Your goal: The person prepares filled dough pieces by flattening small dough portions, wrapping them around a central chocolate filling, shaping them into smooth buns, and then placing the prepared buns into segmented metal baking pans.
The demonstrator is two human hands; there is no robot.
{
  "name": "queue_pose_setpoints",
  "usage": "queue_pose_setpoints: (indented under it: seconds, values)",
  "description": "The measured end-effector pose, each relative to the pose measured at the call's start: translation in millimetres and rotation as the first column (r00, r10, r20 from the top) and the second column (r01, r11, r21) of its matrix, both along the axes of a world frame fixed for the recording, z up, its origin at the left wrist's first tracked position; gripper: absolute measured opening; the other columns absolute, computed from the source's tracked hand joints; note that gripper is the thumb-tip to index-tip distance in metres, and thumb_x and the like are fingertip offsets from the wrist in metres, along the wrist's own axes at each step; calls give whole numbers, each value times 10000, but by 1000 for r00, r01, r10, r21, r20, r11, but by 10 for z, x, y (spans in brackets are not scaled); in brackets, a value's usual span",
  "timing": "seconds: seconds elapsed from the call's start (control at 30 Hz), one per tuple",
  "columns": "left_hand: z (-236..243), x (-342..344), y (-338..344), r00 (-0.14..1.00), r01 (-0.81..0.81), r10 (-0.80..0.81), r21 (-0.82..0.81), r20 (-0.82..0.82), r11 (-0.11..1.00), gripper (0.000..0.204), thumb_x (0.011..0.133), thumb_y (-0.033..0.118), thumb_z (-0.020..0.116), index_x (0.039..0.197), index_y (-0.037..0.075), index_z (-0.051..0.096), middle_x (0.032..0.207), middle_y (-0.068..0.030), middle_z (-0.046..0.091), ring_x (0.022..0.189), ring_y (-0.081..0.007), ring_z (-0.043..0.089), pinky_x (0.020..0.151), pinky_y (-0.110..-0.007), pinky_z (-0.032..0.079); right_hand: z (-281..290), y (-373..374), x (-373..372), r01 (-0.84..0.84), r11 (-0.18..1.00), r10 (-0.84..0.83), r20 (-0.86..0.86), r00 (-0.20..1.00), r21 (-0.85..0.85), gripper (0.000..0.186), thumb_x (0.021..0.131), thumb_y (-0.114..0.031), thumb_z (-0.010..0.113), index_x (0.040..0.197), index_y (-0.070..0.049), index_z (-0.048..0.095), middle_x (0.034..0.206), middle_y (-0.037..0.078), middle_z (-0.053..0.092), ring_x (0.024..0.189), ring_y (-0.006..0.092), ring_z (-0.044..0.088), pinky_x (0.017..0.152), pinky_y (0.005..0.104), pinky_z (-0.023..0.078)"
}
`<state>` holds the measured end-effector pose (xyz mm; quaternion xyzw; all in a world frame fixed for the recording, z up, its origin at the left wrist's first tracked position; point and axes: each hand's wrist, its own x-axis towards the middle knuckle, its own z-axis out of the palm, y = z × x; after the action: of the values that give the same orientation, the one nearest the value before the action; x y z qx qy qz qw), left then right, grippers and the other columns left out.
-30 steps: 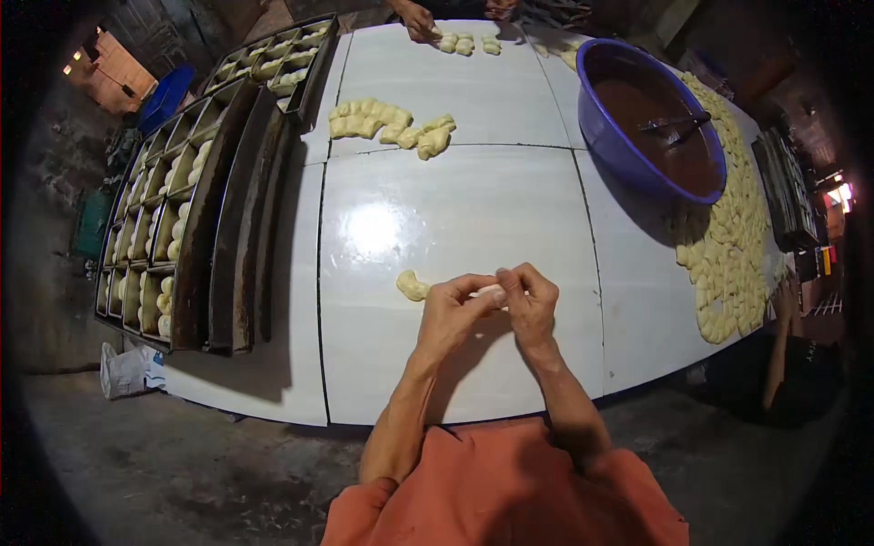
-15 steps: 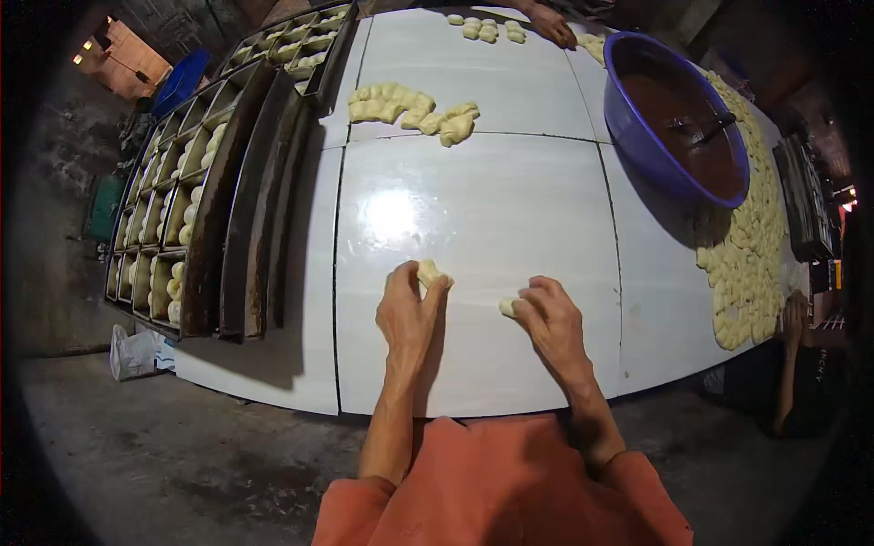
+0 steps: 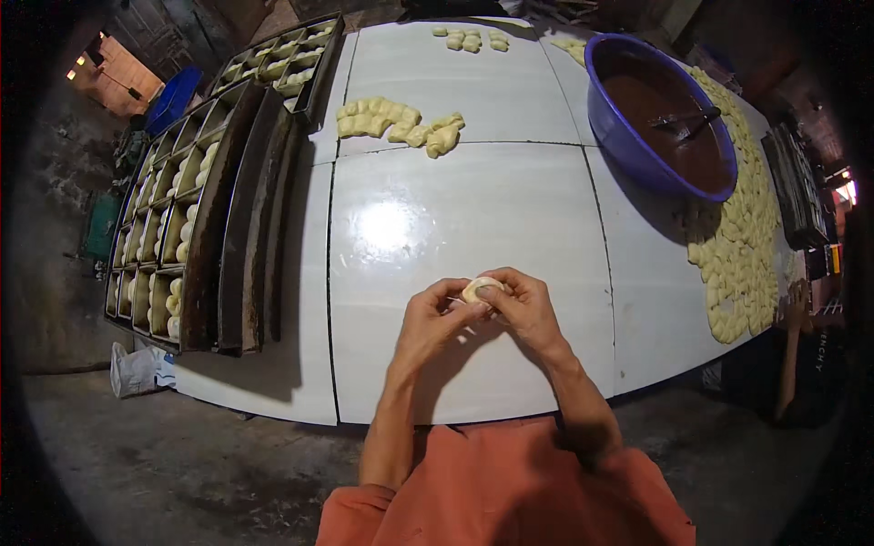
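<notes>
Above the near middle of the white table, a small pale piece of dough is held between my two hands. My left hand closes on its left side with the fingertips. From the right, my right hand pinches the same piece, the thumb pressing on its top. The fingers partly cover the dough, so its full shape is hidden. Farther off lies a bent row of dough pieces, joined or touching one another.
Sectioned metal trays with dough balls line the left side. A purple basin of brown filling, with a dark utensil in it, stands right, beside many spread dough pieces. Another person's hand is at the right edge. Several dough lumps lie far back.
My hands have come together from apart. Two separate dough pieces, one in each hand, have given way to one visible piece between them. The other person's hand at the far edge has left view.
</notes>
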<state>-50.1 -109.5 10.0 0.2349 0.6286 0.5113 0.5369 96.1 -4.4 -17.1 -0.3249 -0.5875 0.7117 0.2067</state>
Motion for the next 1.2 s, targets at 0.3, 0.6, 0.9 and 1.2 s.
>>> queue_pose_setpoints:
  seconds: [0.3, 0.6, 0.9, 1.2]
  values:
    - [-135, 355, 318, 978, -184, 198, 191, -59, 964, 387, 976, 202, 647, 1295, -14, 611, 1077, -103, 693, 854, -156, 671, 772, -264, 545, 135, 201, 204, 197, 971, -200, -16, 980, -133, 258, 942, -175, 691, 1144, -25, 632, 1067, 46, 632, 943, 113, 619, 706, 231, 535]
    - [-158, 1158, 1174, 909, -391, 370, 704, 194, 593, 621, 887, 205, 773, 1400, -32, 516, 1275, -193, 649, 1061, -216, 667, 929, -305, 526, 661, 441, 329, 153, 838, -389, -377, 840, -524, 192, 973, -175, 654, 1104, -45, 599, 992, 35, 639, 913, 105, 628, 801, 251, 534]
    - [58, 1345, 1606, 950, -171, 28, 446, 310, 879, 769, 923, 94, 701, 1544, 16, 255, 1349, -190, 563, 1125, -226, 624, 954, -310, 515, 839, 1771, 700, 435, 893, -441, -422, 792, -116, 156, 992, -218, 629, 1024, -71, 590, 897, 9, 623, 760, 90, 605, 661, 252, 506]
    - [110, 648, 1400, 997, -19, 7, 165, 73, 986, 407, 966, 176, 656, 1322, -4, 576, 1228, -152, 662, 1052, -208, 665, 889, -318, 521, 629, 3781, 1268, -285, 716, -291, 644, 707, 637, 245, 898, -253, 605, 974, -31, 675, 881, 139, 708, 859, 240, 682, 725, 407, 514]
